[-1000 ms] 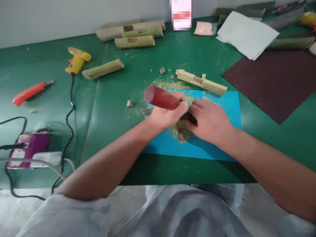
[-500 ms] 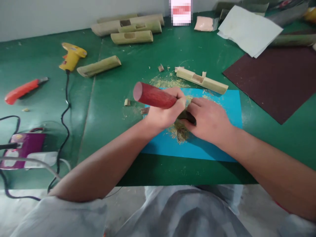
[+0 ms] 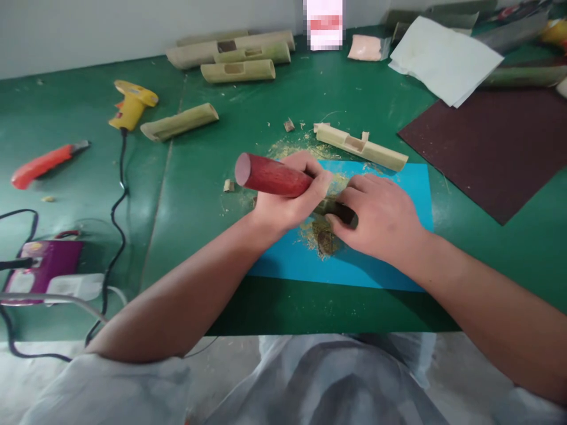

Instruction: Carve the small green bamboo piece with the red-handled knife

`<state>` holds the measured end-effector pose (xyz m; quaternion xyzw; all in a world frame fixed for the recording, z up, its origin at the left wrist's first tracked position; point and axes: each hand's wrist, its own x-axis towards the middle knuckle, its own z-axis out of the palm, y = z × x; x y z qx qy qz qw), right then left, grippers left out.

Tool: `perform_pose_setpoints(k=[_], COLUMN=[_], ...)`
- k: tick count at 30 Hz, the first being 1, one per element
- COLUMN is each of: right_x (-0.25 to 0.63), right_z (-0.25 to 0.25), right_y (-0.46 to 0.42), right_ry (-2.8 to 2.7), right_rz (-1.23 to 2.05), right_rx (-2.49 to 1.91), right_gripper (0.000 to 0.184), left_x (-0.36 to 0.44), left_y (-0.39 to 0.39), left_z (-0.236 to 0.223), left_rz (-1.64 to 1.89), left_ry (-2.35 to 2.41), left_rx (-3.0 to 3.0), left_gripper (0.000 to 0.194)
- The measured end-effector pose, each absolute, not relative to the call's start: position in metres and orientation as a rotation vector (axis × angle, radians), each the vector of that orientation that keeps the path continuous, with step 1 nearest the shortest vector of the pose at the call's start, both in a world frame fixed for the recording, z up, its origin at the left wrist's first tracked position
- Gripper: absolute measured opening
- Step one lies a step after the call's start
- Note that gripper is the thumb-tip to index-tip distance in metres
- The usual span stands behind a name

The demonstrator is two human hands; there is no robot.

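Note:
My left hand point(image 3: 290, 195) is wrapped round a thick, dark red wooden handle point(image 3: 275, 176) whose butt points up and left. The tool's working end is hidden by my fingers, so its kind cannot be made out. My right hand point(image 3: 381, 215) is closed on a short green bamboo tube point(image 3: 330, 205), its open end facing right under my palm. Most of the tube is covered by both hands. Below them is a blue sheet point(image 3: 354, 274), strewn with yellowish shavings point(image 3: 322, 236). Just beyond lies a pale bamboo piece point(image 3: 383, 152) with a rectangular notch.
Toward the back left lie several bamboo tubes point(image 3: 239, 71) and a yellow glue gun point(image 3: 130, 106) with a black cord. A red utility knife point(image 3: 44, 165) and a purple power strip point(image 3: 66, 260) are at left. A dark brown sheet point(image 3: 491, 153) and white paper point(image 3: 447, 62) lie at right.
My left hand and the red handle have shifted slightly left and down, and the gap between my hands is a little wider. My right hand stays on the bamboo tube.

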<state>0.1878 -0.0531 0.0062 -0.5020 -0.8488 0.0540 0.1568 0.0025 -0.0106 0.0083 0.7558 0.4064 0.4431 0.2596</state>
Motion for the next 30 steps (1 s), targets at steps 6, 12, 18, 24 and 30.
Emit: perform_pose_setpoints(k=[6, 12, 18, 24, 30], right_x=[0.1838, 0.1814, 0.1812, 0.1807, 0.1815], right_z=[0.0078, 0.0064, 0.0044, 0.0015, 0.0035], right_y=[-0.0562, -0.0568, -0.0567, -0.0576, -0.0565], right_ry=[-2.447, -2.459, -2.471, -2.464, -2.491], right_rz=[0.145, 0.158, 0.178, 0.161, 0.194], right_rx=[-1.409, -1.445, -1.463, -1.446, -1.427], right_gripper=[0.015, 0.019, 0.024, 0.019, 0.018], left_x=[0.0045, 0.0051, 0.0069, 0.0077, 0.0042], left_y=[-0.0180, -0.0168, -0.0189, -0.0181, -0.0188], left_z=[0.0108, 0.0035, 0.0042, 0.0044, 0.0096], left_rz=[1.155, 1.251, 1.207, 1.166, 1.067], left_ry=[1.183, 1.101, 1.063, 1.107, 1.104], left_rx=[2.036, 2.018, 1.981, 1.983, 2.075], left_gripper=[0.025, 0.025, 0.025, 0.025, 0.024])
